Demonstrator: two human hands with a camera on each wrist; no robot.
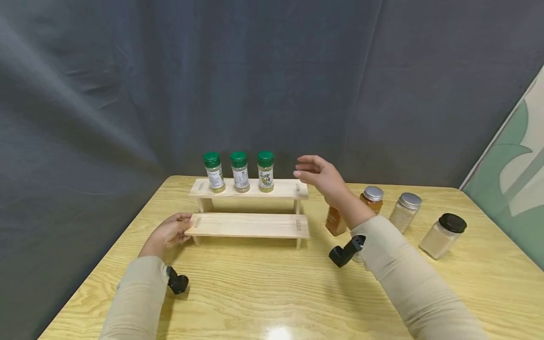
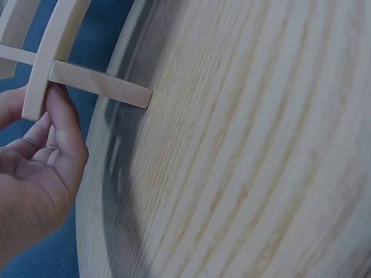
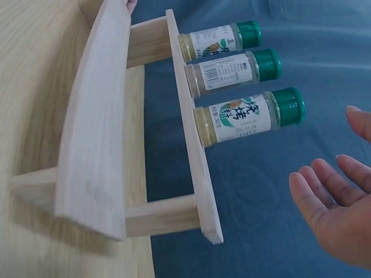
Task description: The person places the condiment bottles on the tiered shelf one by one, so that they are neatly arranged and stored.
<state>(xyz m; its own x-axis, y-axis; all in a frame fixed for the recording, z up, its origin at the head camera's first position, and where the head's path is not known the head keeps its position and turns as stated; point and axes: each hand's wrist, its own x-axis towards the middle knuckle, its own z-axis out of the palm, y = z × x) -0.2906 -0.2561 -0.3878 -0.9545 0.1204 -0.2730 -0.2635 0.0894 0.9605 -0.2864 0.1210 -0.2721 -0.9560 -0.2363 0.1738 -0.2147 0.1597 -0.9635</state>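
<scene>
Sleeves [image 1: 418, 278] cross the table [image 1: 242, 297] to a seemingly joined two-tier wooden rack [image 1: 284, 189]. The left hand's grip [image 1: 170, 231] pinches the lower tier [image 1: 248, 224], best kept steady; the right hand's grip [image 1: 318, 177], loosely parted, empty, hangs beside three seasoning bottles [image 1: 240, 176] up top.

The left sleeve [image 1: 136, 302] and right sleeve [image 1: 418, 283] are pale beige cloth, creased crosswise. At the cuffs sit a small black left wrist camera [image 1: 180, 284] and a matching right wrist camera [image 1: 338, 256] on an angular black mount [image 1: 357, 242].

Hand [image 3: 342, 217] near green-capped jars [image 3: 228, 72], wooden rack [image 3: 95, 133]
</scene>
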